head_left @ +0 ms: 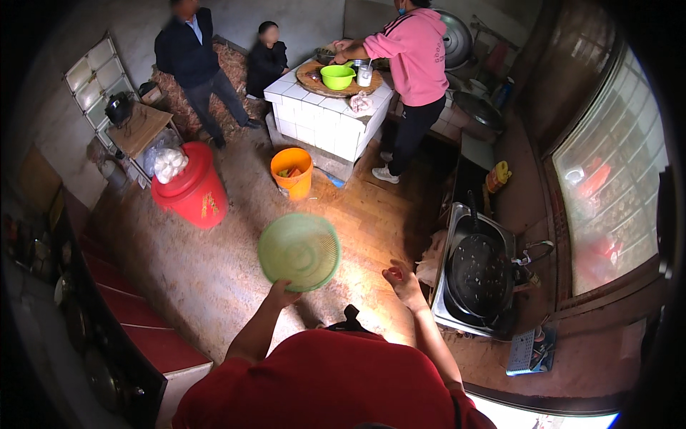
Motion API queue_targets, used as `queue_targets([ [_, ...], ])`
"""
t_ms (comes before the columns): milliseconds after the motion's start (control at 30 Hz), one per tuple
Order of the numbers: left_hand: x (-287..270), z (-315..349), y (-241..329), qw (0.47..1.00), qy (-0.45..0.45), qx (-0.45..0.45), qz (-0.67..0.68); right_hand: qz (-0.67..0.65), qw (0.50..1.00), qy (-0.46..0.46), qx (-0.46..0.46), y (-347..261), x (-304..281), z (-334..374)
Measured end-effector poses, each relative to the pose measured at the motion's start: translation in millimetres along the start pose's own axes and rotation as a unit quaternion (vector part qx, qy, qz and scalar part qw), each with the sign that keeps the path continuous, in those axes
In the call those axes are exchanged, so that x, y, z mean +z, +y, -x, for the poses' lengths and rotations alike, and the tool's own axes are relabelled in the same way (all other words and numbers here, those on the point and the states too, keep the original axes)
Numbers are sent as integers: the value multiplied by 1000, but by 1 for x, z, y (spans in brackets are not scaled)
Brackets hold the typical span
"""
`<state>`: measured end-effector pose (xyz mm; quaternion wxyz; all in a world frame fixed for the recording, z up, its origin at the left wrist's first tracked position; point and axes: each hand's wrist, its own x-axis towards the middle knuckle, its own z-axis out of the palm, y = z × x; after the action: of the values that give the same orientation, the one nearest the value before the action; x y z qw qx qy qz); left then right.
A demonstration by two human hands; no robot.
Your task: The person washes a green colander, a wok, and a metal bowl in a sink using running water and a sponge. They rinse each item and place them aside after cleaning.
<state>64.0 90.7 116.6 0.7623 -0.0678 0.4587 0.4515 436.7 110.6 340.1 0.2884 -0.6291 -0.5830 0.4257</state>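
My left hand grips the near rim of a round, pale green plastic colander. It hangs over the floor in front of me, its inside facing up. No contents show in it. Off to the right, my right hand is raised with its fingers curled around something small and reddish, too small to name. That hand is apart from the colander and close to the sink, where a large black wok sits below a faucet.
An orange bucket and a lidded red bin stand ahead on the floor. Beyond, a person in pink works at a white-tiled stove holding a green bowl. Two other people are at the back. A blue basket lies right.
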Motion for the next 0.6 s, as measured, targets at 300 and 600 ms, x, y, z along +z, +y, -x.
queue_targets([
  [300,180,66,-24,958,-138,10,-251,-314,946,39,68,15,6,3],
  [600,259,85,-63,895,-194,6,-402,-472,853,103,196,89,-40,28],
])
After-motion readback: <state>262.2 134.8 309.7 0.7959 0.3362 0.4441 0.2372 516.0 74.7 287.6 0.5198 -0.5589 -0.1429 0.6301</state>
